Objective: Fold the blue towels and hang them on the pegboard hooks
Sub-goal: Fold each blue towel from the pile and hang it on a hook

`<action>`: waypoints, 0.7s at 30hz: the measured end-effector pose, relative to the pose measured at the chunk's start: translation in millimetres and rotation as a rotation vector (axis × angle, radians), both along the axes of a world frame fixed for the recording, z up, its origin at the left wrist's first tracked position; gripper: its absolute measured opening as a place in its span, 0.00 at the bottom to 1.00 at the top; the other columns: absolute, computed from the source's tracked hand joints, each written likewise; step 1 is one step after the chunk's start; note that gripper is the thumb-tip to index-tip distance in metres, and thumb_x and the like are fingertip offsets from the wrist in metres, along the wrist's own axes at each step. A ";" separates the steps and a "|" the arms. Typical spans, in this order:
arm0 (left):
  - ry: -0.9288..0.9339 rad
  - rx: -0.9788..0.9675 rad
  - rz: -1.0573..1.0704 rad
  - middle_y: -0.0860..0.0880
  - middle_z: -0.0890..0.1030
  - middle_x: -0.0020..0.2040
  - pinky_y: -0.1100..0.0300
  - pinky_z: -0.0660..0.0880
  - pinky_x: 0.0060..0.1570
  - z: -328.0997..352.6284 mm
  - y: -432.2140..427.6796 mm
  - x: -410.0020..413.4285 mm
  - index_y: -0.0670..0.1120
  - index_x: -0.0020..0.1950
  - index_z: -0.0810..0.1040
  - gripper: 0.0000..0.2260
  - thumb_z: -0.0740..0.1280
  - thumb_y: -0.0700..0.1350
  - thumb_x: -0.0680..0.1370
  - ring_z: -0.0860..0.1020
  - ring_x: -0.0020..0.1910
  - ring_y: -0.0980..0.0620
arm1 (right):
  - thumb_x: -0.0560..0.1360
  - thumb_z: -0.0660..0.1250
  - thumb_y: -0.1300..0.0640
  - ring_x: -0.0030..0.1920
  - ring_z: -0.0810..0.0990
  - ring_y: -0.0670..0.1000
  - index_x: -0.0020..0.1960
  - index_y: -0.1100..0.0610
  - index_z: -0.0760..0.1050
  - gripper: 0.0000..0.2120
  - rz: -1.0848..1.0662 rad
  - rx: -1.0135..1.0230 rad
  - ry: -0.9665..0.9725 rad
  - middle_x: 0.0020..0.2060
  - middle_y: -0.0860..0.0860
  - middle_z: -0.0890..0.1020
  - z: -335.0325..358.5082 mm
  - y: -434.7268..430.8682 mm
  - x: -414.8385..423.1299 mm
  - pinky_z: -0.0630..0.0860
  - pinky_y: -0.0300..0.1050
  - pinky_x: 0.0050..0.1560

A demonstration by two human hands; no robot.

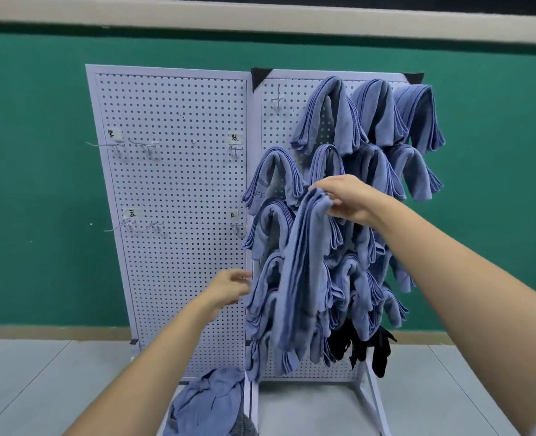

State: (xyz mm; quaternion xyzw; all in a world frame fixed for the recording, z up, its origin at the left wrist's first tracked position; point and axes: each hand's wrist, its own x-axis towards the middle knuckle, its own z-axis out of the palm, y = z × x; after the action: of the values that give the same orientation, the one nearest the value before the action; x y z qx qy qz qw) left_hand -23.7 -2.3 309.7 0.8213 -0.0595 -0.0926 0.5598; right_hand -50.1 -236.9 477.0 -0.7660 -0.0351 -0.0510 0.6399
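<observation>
Hanging: my right hand [342, 196] pinches a folded towel [301, 278] mid-frame, before the pegboard [181, 190].
Left hand [229, 287]: loose, empty.
Done: hung towels [373, 114] crowd the right.
Left: pile [210, 401], bottom centre, I judge.

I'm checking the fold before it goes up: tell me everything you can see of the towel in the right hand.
The towel is blue, soft-looking cloth with darker stitched edges, folded into a long narrow strip of several layers. The right hand pinches its top end, so it hangs down, slanting slightly left, in front of the right pegboard and the hung towels. It is on no hook yet. The left hand is near it, not gripping it.
</observation>
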 end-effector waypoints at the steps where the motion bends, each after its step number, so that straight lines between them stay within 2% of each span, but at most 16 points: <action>1: -0.019 -0.103 -0.076 0.48 0.75 0.64 0.58 0.73 0.58 4.7 -9.3 -7.4 0.51 0.64 0.72 0.18 0.68 0.39 0.76 0.75 0.60 0.52 | 0.78 0.62 0.63 0.23 0.72 0.43 0.38 0.60 0.73 0.10 0.006 -0.010 0.011 0.28 0.51 0.73 1.1 9.6 0.9 0.72 0.35 0.25; 4: -0.042 -0.254 -0.211 0.51 0.70 0.68 0.57 0.68 0.63 15.4 -39.8 -27.1 0.54 0.73 0.62 0.33 0.74 0.50 0.72 0.69 0.68 0.51 | 0.78 0.63 0.64 0.21 0.71 0.42 0.37 0.60 0.72 0.11 0.026 -0.014 0.027 0.25 0.49 0.73 -0.5 30.1 1.9 0.73 0.34 0.26; 6: -0.089 -0.254 -0.163 0.51 0.66 0.71 0.55 0.68 0.63 17.2 -58.5 -33.3 0.56 0.76 0.56 0.41 0.75 0.56 0.69 0.66 0.70 0.51 | 0.78 0.63 0.64 0.21 0.71 0.42 0.37 0.60 0.72 0.10 0.024 0.027 0.015 0.24 0.50 0.72 -0.3 35.9 2.3 0.73 0.33 0.26; 8: -0.149 -0.261 -0.094 0.52 0.62 0.73 0.52 0.67 0.67 18.0 -70.9 -37.8 0.57 0.76 0.53 0.46 0.76 0.58 0.66 0.63 0.72 0.51 | 0.78 0.63 0.64 0.22 0.72 0.42 0.39 0.61 0.72 0.08 0.007 0.079 -0.006 0.28 0.52 0.72 3.6 37.7 -0.1 0.74 0.33 0.26; 11: -0.266 -0.258 -0.002 0.57 0.62 0.71 0.56 0.63 0.68 18.1 -78.7 -40.9 0.55 0.76 0.52 0.47 0.78 0.55 0.66 0.63 0.70 0.55 | 0.78 0.63 0.64 0.24 0.72 0.43 0.38 0.61 0.73 0.09 -0.015 0.206 -0.030 0.29 0.51 0.73 13.2 32.0 -5.9 0.74 0.33 0.27; 14: -0.405 -0.199 0.123 0.54 0.65 0.72 0.51 0.69 0.67 18.0 -76.6 -36.3 0.54 0.75 0.56 0.42 0.77 0.48 0.69 0.68 0.68 0.52 | 0.79 0.63 0.63 0.28 0.68 0.43 0.35 0.60 0.71 0.13 -0.028 0.410 -0.037 0.27 0.50 0.72 21.0 19.2 -8.1 0.73 0.32 0.26; 16: -0.503 -0.202 0.200 0.51 0.72 0.65 0.60 0.77 0.53 20.4 -70.0 -30.5 0.52 0.70 0.63 0.32 0.74 0.41 0.71 0.76 0.56 0.54 | 0.79 0.63 0.63 0.28 0.65 0.43 0.33 0.59 0.69 0.15 -0.078 0.503 -0.045 0.25 0.49 0.69 19.9 6.1 -6.5 0.73 0.31 0.26; 18: -0.559 -0.241 0.255 0.52 0.77 0.55 0.71 0.75 0.42 28.1 -60.6 -27.7 0.49 0.62 0.70 0.21 0.70 0.36 0.73 0.77 0.48 0.58 | 0.78 0.62 0.63 0.26 0.66 0.43 0.32 0.58 0.67 0.16 -0.128 0.534 -0.039 0.23 0.49 0.68 12.2 -11.6 -5.5 0.73 0.31 0.25; 21: -0.632 -0.240 0.282 0.56 0.80 0.44 0.73 0.74 0.39 43.6 -45.4 -24.8 0.50 0.50 0.77 0.12 0.69 0.34 0.72 0.78 0.43 0.58 | 0.79 0.62 0.61 0.22 0.74 0.43 0.39 0.60 0.72 0.10 -0.149 0.548 0.052 0.25 0.51 0.76 -12.9 -40.3 -5.1 0.73 0.32 0.22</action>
State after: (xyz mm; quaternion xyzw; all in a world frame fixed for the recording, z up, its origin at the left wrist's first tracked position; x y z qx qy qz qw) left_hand -48.6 -47.7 353.4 0.7378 -0.1260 0.2516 0.6136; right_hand -55.2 -277.2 464.1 -0.5661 0.0528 -0.0855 0.8182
